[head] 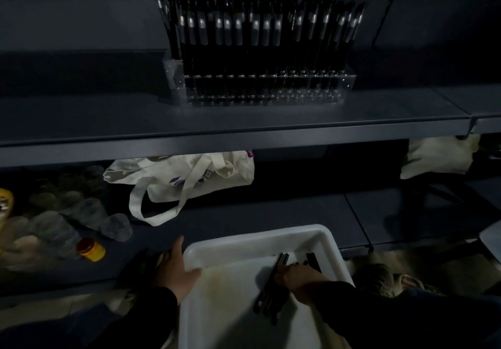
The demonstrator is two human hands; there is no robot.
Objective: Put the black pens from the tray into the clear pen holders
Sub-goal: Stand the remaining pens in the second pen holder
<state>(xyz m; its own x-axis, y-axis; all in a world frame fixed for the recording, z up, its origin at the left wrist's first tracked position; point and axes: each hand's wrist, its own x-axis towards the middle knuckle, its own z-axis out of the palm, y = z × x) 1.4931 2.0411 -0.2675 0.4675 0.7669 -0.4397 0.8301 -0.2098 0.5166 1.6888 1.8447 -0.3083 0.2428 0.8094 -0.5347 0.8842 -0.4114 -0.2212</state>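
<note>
Gripping a bunch of black pens [272,291] inside the white tray [260,236], the right hand [298,278] hides their middles. Left hand [176,267] rests flat-fingered on the tray's left rim. Dimness blurs the pen holders [260,88] on the shelf [217,129].

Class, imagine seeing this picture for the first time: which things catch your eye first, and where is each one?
First, the dense row of black pens standing upright in the clear holder on the upper shelf. Next, the white tray at the bottom, where the right hand grips a bunch of pens while the left hand rests on the tray's left rim. A cream tote bag lies on the lower shelf, behind the tray.
</note>
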